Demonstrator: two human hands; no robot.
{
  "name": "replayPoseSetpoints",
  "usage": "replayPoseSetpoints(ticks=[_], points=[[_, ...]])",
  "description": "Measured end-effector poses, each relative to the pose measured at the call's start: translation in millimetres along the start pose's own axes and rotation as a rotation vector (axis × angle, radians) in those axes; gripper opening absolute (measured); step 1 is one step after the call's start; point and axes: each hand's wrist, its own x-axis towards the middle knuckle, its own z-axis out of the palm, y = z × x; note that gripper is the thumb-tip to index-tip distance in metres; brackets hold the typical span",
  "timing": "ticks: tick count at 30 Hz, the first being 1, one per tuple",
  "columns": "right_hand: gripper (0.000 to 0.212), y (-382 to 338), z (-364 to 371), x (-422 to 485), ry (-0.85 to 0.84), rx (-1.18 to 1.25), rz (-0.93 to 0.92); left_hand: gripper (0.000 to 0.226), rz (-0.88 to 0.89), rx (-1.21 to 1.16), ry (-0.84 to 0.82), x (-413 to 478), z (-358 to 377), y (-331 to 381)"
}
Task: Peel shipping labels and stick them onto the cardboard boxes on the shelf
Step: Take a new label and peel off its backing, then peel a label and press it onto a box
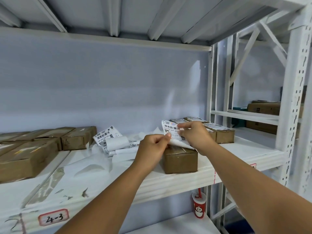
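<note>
**Label half peeled, held over a bare box**

I record the left fingertips [166, 136] closed in a pinch, thumb against forefinger, on the lower left corner of a label [170, 127]. I cannot tell whether that pinch also catches the backing. The right fingers [183, 126] pinch the label's right edge, with the remaining fingers loosely curled behind. The left hand [152, 146] and the right hand [194, 135] hold the label upright, its barcode side towards me. The backing paper [179, 144] curls away from its lower edge and touches the top of a box [180, 160] directly below, which bears no label on the faces I can see.

This box stands near the front edge of the shelf [168, 184]. Behind the right hand is a row of labelled boxes [219, 131]. Left of the hands lies a loose pile of labels [109, 136] among spent backing sheets. Further left are several plain boxes [27, 154]. The shelf front carries a tag [53, 217] reading 4-3. A red cup [199, 206] stands on the level below.
</note>
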Motion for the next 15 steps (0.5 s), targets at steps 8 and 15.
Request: replayPoseSetpoints(ticks=[8,15], points=[[0.036,4.6,0.0,-3.2,-0.103,0.001,-0.007,0.017,0.105,-0.034,-0.048,-4.7,-3.5,-10.7],[0.038,1.9,-1.2,-2.5,-0.118,0.006,-0.015,0.023,0.154,0.01,-0.05,-6.8,-3.0,-12.0]])
